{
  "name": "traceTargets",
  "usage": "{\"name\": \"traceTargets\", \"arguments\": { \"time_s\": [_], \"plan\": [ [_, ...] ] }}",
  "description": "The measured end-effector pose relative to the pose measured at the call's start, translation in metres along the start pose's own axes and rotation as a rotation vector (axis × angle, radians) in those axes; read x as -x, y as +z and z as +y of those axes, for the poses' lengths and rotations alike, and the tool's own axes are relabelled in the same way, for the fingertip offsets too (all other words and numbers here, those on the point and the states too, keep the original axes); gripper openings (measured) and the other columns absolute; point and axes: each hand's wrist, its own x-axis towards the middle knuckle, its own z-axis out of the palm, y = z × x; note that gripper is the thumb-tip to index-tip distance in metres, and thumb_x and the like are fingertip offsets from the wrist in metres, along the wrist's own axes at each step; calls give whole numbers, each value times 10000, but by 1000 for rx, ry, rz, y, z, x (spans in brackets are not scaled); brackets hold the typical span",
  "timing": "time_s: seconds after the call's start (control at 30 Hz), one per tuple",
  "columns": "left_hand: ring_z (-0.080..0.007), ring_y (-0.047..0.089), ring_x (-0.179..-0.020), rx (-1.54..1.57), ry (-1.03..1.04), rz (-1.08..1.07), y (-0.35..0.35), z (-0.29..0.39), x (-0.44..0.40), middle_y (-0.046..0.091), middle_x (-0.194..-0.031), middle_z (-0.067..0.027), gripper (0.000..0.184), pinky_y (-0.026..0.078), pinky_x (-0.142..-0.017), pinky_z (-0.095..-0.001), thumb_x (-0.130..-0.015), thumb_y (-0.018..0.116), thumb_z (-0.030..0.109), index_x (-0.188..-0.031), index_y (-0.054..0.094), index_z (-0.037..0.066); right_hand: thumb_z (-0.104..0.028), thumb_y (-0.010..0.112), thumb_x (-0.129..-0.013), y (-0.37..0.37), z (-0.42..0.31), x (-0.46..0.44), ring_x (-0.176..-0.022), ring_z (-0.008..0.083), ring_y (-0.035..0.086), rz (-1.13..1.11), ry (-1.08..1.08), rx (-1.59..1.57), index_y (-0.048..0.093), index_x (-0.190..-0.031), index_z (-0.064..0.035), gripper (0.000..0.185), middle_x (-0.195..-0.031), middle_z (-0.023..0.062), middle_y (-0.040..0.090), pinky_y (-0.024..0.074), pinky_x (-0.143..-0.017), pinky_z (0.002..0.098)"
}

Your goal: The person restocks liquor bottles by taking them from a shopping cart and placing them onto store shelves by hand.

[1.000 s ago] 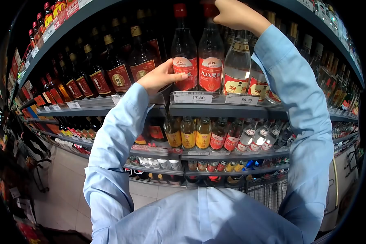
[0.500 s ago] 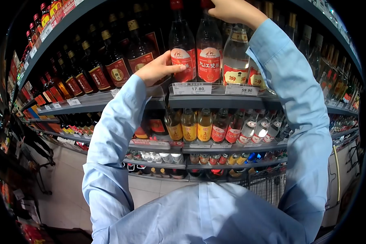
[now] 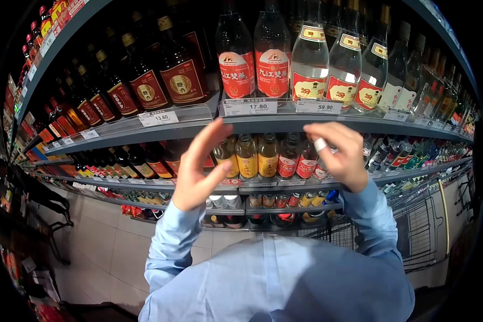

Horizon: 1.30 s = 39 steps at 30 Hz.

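Observation:
My left hand (image 3: 201, 166) is raised in front of the shelves, empty, with thumb and fingers spread apart. My right hand (image 3: 342, 153) hovers before the lower bottles, its fingers loosely bent and a white band (image 3: 320, 144) around one of them; nothing shows in its grasp. Above and between the hands, two clear bottles with red labels, a left one (image 3: 236, 70) and a right one (image 3: 273, 67), stand upright side by side on the upper shelf (image 3: 263, 125). Neither hand touches them. Clear bottles with red and cream labels (image 3: 309, 80) stand to their right.
Dark bottles with brown labels (image 3: 182, 80) fill the upper shelf's left part. Price tags (image 3: 260, 107) line its front edge. Yellow-labelled bottles (image 3: 247, 161) stand on the shelf below. A wire shopping cart (image 3: 421, 233) is at the lower right, on the tiled floor (image 3: 129, 247).
Both hands have come down and away from the two red-labelled bottles. The left has let go of the left bottle's side; the right has left the right bottle's cap. Both bottles stand on the shelf.

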Motion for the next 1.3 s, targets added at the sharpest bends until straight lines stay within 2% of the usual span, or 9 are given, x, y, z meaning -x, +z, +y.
{"name": "traceTargets", "arguments": {
  "time_s": [0.1, 0.17, 0.23, 0.33, 0.57, 0.83, 1.0, 1.13, 1.3],
  "plan": [
    [-200, 535, -1030, 154, -335, -178, 27, -48, 66, 569, -1068, -132, 357, 401, -884, -293, -780, 580, 28, -1125, 506, -30, -11, 542, -782, 32, 18, 87, -667, 143, 601, -170, 472, -292, 606, -880, 23, 122, -755, 99, 621, 488, -616, 246],
    [-158, 562, -946, 331, -630, -29, 50, -80, 102, 598, -988, -96, 220, 423, -832, -259, -822, 546, 49, -1028, 558, -27, -37, 502, -830, 48, 26, 152, -645, 110, 581, -7, 940, -742, 588, -903, 24, 127, -736, 64, 611, 473, -594, 214],
    [-130, 568, -878, 366, -736, 29, 58, -107, 136, 612, -922, -66, 164, 433, -795, -239, -856, 513, 84, -967, 579, -18, -135, 420, -895, 49, 19, 193, -599, 74, 545, 55, 1148, -840, 570, -862, 11, 212, -680, 33, 572, 435, -542, 171],
    [-110, 559, -813, 453, -847, 15, 67, -116, 162, 609, -887, -57, 159, 435, -756, -228, -866, 502, 105, -931, 586, -13, -203, 405, -915, 52, 1, 234, -585, 67, 533, 121, 1319, -957, 558, -843, 2, 266, -669, 33, 560, 431, -535, 169],
    [-101, 544, -831, 518, -867, -233, 95, -111, 168, 599, -905, -48, 170, 423, -768, -227, -868, 500, 107, -954, 576, -18, -189, 411, -909, 60, -36, 240, -672, 64, 539, 98, 1311, -872, 550, -967, -24, 223, -760, 23, 553, 445, -604, 178],
    [-102, 556, -853, 651, -896, -461, 117, -115, 201, 604, -936, -60, 205, 430, -759, -221, -877, 488, 109, -1013, 559, -25, -208, 433, -905, 75, -87, 273, -679, 78, 553, 204, 1413, -862, 545, -913, -32, 209, -757, 24, 557, 455, -616, 199],
    [-106, 560, -855, 686, -939, -433, 113, -110, 215, 603, -945, -63, 203, 433, -756, -225, -877, 488, 113, -1018, 558, -16, -208, 455, -897, 62, -95, 294, -658, 92, 562, 346, 1554, -895, 546, -871, -44, 189, -738, 25, 569, 459, -604, 208],
    [-113, 563, -861, 638, -924, -383, 110, -106, 219, 603, -944, -63, 205, 439, -777, -240, -875, 495, 120, -1015, 558, -16, -205, 464, -892, 64, -86, 300, -634, 93, 553, 372, 1511, -925, 524, -850, -44, 176, -738, 33, 561, 458, -583, 202],
    [-126, 567, -863, 601, -912, -306, 107, -103, 218, 601, -947, -65, 212, 445, -799, -255, -873, 500, 131, -1015, 558, -16, -198, 451, -898, 65, -68, 285, -635, 103, 566, 206, 1462, -967, 511, -820, -39, 187, -737, 50, 562, 461, -577, 195]
  ]
}}
